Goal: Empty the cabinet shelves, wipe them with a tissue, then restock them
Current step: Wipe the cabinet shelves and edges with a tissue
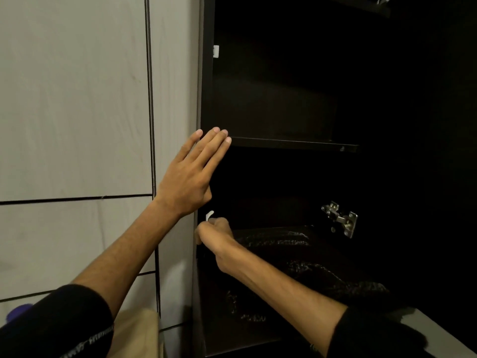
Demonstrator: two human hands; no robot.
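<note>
The dark cabinet (206, 99) stands open in front of me, its inside almost black. An upper shelf (294, 143) looks bare. My left hand (191, 174) is raised flat, fingers straight, at the cabinet's left front edge by that shelf. Below it, my right hand (214, 233) is curled and pinches a small white tissue (209, 215) at the left wall of the lower compartment. Dark crinkled plastic-wrapped items (309, 257) lie on the lower shelf behind my right forearm.
A pale wood-grain wall panel (77, 99) fills the left. A metal door hinge (340, 218) sits on the cabinet's right side. A beige object (139, 332) is at the bottom left, and a grey surface (438, 329) at the bottom right.
</note>
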